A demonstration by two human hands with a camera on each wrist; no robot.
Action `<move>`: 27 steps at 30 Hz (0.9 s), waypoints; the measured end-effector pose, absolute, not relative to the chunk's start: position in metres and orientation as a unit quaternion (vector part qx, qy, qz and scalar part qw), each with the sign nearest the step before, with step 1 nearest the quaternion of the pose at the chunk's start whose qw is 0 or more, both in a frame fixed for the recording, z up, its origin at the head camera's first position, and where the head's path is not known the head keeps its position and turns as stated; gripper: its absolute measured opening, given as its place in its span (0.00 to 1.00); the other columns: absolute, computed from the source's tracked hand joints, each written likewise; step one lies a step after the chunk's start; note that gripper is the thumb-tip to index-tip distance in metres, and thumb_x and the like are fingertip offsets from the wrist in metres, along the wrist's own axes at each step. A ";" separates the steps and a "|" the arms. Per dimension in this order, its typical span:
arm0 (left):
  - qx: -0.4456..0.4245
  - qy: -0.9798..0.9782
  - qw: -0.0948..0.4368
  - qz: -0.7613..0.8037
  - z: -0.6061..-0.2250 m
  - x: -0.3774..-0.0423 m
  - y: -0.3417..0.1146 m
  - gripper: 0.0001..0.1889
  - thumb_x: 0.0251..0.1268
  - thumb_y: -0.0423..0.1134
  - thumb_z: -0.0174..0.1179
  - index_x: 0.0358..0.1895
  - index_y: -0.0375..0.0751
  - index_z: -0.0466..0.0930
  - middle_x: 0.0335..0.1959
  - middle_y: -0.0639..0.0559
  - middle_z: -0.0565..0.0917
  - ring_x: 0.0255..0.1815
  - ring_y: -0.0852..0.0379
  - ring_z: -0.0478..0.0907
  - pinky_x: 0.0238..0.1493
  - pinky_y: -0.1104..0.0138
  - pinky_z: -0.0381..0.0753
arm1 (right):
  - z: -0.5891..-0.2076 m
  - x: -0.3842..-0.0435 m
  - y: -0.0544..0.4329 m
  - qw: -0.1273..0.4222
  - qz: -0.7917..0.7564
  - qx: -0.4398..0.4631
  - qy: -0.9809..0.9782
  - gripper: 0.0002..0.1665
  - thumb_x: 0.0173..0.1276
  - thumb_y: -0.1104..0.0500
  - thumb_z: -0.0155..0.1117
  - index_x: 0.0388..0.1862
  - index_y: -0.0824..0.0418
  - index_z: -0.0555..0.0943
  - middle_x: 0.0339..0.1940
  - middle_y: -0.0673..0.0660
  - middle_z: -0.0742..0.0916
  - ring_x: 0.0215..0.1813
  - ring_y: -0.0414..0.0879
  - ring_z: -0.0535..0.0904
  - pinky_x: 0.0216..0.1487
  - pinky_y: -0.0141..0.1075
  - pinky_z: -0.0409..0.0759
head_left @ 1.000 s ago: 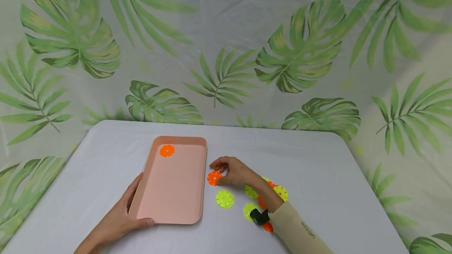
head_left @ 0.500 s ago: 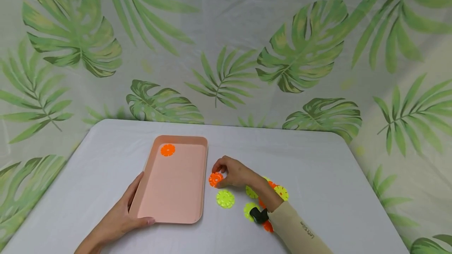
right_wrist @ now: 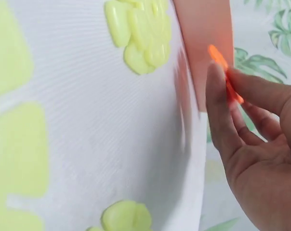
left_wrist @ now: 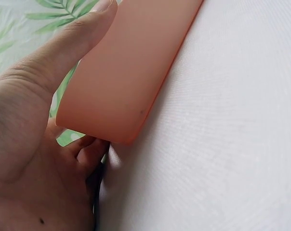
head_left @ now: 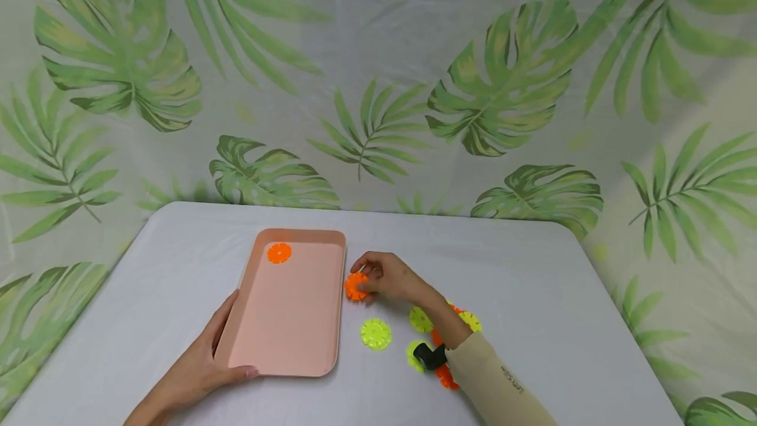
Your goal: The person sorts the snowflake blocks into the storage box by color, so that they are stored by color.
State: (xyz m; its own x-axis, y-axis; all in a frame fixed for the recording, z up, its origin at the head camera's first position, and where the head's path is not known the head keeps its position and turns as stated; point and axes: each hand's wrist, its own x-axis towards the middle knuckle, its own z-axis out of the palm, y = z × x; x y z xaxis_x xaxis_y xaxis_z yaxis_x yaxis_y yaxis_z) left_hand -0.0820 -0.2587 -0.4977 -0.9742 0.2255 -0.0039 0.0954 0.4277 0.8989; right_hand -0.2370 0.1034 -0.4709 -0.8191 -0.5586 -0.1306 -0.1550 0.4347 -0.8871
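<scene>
My left hand (head_left: pixel 198 363) grips the near left corner of a shallow pink tray (head_left: pixel 290 321); in the left wrist view its thumb (left_wrist: pixel 83 38) lies along the tray's wall. My right hand (head_left: pixel 393 276) pinches an orange notched plastic disc (head_left: pixel 355 286) between thumb and fingers, just off the tray's right side. In the right wrist view this disc (right_wrist: pixel 226 77) shows edge-on above the table. Another orange disc (head_left: pixel 279 253) lies flat in the tray's far left corner. Stacked yellow-green notched discs (head_left: pixel 376 334) lie on the table between the tray and my right forearm.
Several more yellow-green and orange discs (head_left: pixel 421 319) lie in a loose pile, partly hidden under my right forearm and the black wrist strap (head_left: pixel 428 356). White cloth covers the table (head_left: pixel 508 268). A leaf-patterned curtain (head_left: pixel 378 117) hangs behind its far edge.
My right hand has lifted the orange disc off the table and moved slightly away from me, closer to the tray's right rim. My left hand and the tray stay put.
</scene>
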 end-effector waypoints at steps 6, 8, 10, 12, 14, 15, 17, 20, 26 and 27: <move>0.096 0.846 0.059 0.522 -0.497 -0.080 -0.259 0.66 0.53 0.38 0.80 0.86 0.64 0.37 0.85 0.40 0.54 0.67 0.81 0.62 0.59 0.87 0.59 | -0.462 -0.243 0.097 0.148 -0.474 -0.216 0.840 0.16 0.68 0.68 0.71 0.53 0.59 0.85 0.45 0.58 0.87 0.38 0.42 0.81 0.41 0.31 0.82; 0.097 0.846 0.059 0.520 -0.497 -0.080 -0.259 0.66 0.53 0.38 0.80 0.86 0.63 0.37 0.85 0.40 0.54 0.68 0.81 0.62 0.59 0.87 0.58 | -0.459 -0.245 0.096 0.143 -0.483 -0.209 0.838 0.15 0.68 0.68 0.70 0.53 0.60 0.85 0.45 0.60 0.87 0.37 0.44 0.83 0.42 0.37 0.86; 0.092 0.847 0.062 0.520 -0.497 -0.080 -0.258 0.66 0.53 0.39 0.80 0.86 0.64 0.37 0.86 0.42 0.53 0.68 0.82 0.62 0.59 0.87 0.58 | -0.455 -0.247 0.096 0.142 -0.496 -0.202 0.832 0.15 0.69 0.69 0.69 0.53 0.61 0.84 0.46 0.61 0.87 0.36 0.45 0.84 0.43 0.43 0.88; 0.087 0.847 0.066 0.520 -0.496 -0.080 -0.258 0.66 0.53 0.40 0.80 0.86 0.65 0.37 0.86 0.42 0.53 0.67 0.82 0.61 0.58 0.87 0.58 | -0.451 -0.249 0.095 0.146 -0.516 -0.196 0.821 0.15 0.70 0.69 0.69 0.54 0.63 0.84 0.46 0.62 0.87 0.35 0.46 0.85 0.45 0.49 0.89; 0.082 0.848 0.068 0.518 -0.496 -0.080 -0.258 0.66 0.53 0.40 0.80 0.86 0.66 0.37 0.86 0.42 0.52 0.67 0.84 0.60 0.58 0.87 0.58 | -0.449 -0.251 0.095 0.149 -0.531 -0.196 0.811 0.15 0.70 0.69 0.68 0.55 0.64 0.83 0.46 0.63 0.87 0.36 0.45 0.85 0.47 0.51 0.89; 0.080 0.848 0.069 0.519 -0.495 -0.080 -0.259 0.66 0.54 0.40 0.80 0.86 0.66 0.36 0.86 0.42 0.52 0.67 0.84 0.60 0.58 0.87 0.58 | -0.448 -0.252 0.094 0.150 -0.538 -0.196 0.806 0.15 0.71 0.69 0.68 0.55 0.65 0.83 0.46 0.63 0.86 0.36 0.44 0.85 0.48 0.52 0.89; 0.080 0.848 0.068 0.519 -0.496 -0.080 -0.259 0.66 0.54 0.40 0.80 0.86 0.66 0.36 0.86 0.41 0.52 0.67 0.85 0.59 0.58 0.87 0.57 | -0.447 -0.253 0.092 0.150 -0.549 -0.196 0.798 0.15 0.71 0.70 0.68 0.56 0.66 0.83 0.46 0.64 0.86 0.36 0.43 0.84 0.49 0.53 0.88; 0.079 0.850 0.066 0.516 -0.496 -0.080 -0.260 0.66 0.53 0.40 0.80 0.86 0.67 0.36 0.86 0.41 0.52 0.67 0.85 0.59 0.57 0.88 0.57 | -0.449 -0.255 0.087 0.154 -0.560 -0.191 0.791 0.16 0.71 0.69 0.68 0.56 0.66 0.83 0.46 0.63 0.86 0.37 0.42 0.85 0.49 0.51 0.89; 0.082 0.852 0.070 0.512 -0.498 -0.081 -0.260 0.66 0.54 0.40 0.80 0.86 0.66 0.36 0.86 0.42 0.53 0.66 0.82 0.61 0.58 0.87 0.59 | -0.450 -0.256 0.075 0.161 -0.586 -0.163 0.777 0.15 0.71 0.69 0.68 0.55 0.65 0.84 0.44 0.60 0.84 0.37 0.42 0.85 0.45 0.41 0.90; 0.082 0.853 0.070 0.510 -0.497 -0.081 -0.260 0.66 0.54 0.40 0.80 0.86 0.66 0.36 0.86 0.43 0.53 0.66 0.82 0.62 0.58 0.86 0.59 | -0.451 -0.257 0.072 0.162 -0.591 -0.156 0.774 0.15 0.70 0.69 0.68 0.55 0.65 0.84 0.44 0.60 0.84 0.37 0.42 0.85 0.45 0.41 0.90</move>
State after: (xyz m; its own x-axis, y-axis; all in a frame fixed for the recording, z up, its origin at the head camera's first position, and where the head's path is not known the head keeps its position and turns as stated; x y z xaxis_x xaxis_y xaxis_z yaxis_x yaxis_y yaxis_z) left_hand -0.0810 -0.2599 -0.4971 -0.9769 0.2109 -0.0357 0.0685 0.4665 0.8819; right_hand -0.2566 0.0720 -0.4506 -0.8986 -0.4337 -0.0664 -0.0501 0.2519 -0.9665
